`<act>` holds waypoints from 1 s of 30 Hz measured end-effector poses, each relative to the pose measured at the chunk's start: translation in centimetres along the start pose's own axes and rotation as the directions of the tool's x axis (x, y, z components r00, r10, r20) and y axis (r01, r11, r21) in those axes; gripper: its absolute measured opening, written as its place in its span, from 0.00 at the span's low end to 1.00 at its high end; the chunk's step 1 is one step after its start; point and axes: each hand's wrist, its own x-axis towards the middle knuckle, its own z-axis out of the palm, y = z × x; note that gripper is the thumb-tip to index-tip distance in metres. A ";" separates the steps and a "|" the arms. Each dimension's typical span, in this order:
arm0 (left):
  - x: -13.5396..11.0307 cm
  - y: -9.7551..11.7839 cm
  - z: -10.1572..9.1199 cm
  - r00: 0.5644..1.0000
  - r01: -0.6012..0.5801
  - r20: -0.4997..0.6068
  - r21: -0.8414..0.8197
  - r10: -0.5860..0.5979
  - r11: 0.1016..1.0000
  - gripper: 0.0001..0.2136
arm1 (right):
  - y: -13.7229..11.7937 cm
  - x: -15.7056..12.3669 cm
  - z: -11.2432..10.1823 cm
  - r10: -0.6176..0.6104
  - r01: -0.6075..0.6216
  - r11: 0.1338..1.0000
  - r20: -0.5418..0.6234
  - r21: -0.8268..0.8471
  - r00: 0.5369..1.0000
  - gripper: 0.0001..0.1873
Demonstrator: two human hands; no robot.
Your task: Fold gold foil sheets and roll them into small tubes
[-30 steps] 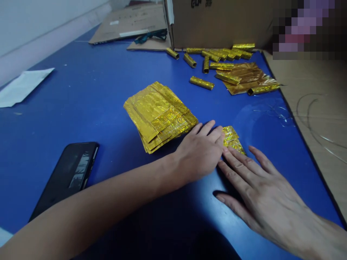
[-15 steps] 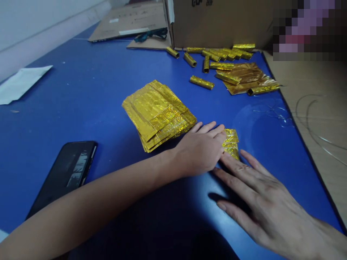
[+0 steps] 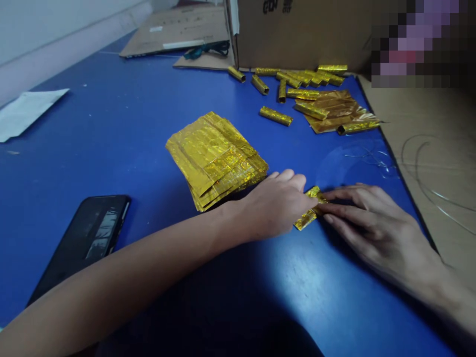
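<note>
Mid-roll on one foil piece [image 3: 309, 214].
My left hand [image 3: 277, 210] and right hand [image 3: 375, 228] meet, pinching it on the table [image 3: 111, 124]. A dozen-odd rolled tubes [image 3: 297, 84] done, thick flat stack [image 3: 215, 158] left.

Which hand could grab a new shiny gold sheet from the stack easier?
Left, probably. The left hand lies right beside the gold stack; the right hand sits beyond the small foil piece that both hands touch.

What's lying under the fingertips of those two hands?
A small gold foil piece on the blue table; the left hand and right hand cover its ends, hiding its full shape.
</note>
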 end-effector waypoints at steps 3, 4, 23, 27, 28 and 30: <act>0.0 0.1 -0.5 0.997 -0.049 0.057 -0.058 0.052 0.997 0.10 | 0.0 -0.3 0.3 -0.004 0.007 0.999 0.072 -0.046 0.997 0.10; 0.0 0.1 -0.5 0.997 -0.044 0.059 -0.082 0.049 0.996 0.10 | -0.2 -0.4 0.3 -0.009 0.014 0.999 0.093 -0.052 0.996 0.10; -1.5 0.2 -0.4 0.998 -0.054 0.035 0.033 0.053 0.998 0.05 | -0.5 -0.3 0.3 -0.012 0.004 0.997 0.113 0.071 0.994 0.10; -1.7 0.4 -0.2 0.999 -0.019 0.042 0.049 0.017 0.999 0.06 | -0.5 -0.2 0.6 -0.022 0.020 0.999 0.077 0.035 0.997 0.11; -1.8 0.4 -0.1 0.999 -0.013 0.032 0.046 0.011 0.999 0.06 | -0.5 -0.2 0.6 -0.022 0.020 0.999 0.069 0.029 0.997 0.10; -1.9 0.3 0.0 1.000 -0.001 0.016 0.028 0.001 1.000 0.06 | -0.5 -0.1 0.7 -0.010 0.009 1.000 0.058 0.019 0.998 0.08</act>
